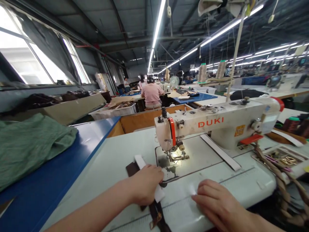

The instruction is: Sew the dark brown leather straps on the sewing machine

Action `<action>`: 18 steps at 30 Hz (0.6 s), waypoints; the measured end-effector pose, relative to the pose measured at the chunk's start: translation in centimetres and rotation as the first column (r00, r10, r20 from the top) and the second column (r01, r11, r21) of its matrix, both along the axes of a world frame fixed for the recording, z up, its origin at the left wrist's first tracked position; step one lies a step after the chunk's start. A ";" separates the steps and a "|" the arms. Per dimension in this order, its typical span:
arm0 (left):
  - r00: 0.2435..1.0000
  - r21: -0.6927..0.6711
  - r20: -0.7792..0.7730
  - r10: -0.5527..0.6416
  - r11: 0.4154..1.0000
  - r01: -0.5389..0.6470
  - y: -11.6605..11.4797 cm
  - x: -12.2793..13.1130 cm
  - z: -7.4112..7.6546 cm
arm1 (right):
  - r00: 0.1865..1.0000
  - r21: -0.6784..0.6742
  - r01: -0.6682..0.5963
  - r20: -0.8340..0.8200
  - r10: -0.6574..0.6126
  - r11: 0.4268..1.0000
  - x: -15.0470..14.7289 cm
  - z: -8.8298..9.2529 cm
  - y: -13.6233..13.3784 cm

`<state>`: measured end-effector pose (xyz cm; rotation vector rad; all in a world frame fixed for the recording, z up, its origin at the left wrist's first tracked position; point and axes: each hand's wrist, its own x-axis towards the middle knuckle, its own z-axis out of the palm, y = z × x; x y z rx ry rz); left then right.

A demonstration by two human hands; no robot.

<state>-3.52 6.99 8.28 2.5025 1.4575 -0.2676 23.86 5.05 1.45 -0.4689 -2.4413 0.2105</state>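
My left hand (146, 182) is closed over a white strip (140, 161), left of the sewing machine's needle area. Under and beside the strip lies a dark brown flat piece (132, 168), partly hidden by the hand. A dark strap with a metal buckle (158, 217) comes out below my left hand toward the table's front edge. My right hand (216, 199) hovers or rests near the front edge, its fingers curled together; whether anything is between them is hidden. The sewing machine (188, 125) stands just beyond both hands, its lamp lighting the needle plate.
Another white strip (220, 153) lies on the machine bed. At the right, a tray (285, 156) holds small metal parts and tools, with brown straps (280, 180) hanging beside it. Green cloth (36, 145) covers part of a blue table (72, 161). A person (152, 93) sits ahead.
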 end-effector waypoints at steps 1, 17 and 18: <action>1.000 -0.028 0.000 0.028 0.999 -0.028 0.2 -0.1 0.1 | 1.000 -0.013 0.021 -0.009 -0.021 1.000 0.9 -0.1 -0.4; -0.089 -0.593 0.587 0.804 0.353 -0.724 1.0 -8.0 -4.4 | 0.449 0.044 0.846 0.482 -0.753 0.532 8.3 2.1 8.0; -0.068 -0.545 0.637 0.768 0.387 -0.743 1.3 -7.8 -4.7 | 0.440 0.043 0.851 0.486 -0.755 0.523 8.1 2.1 7.9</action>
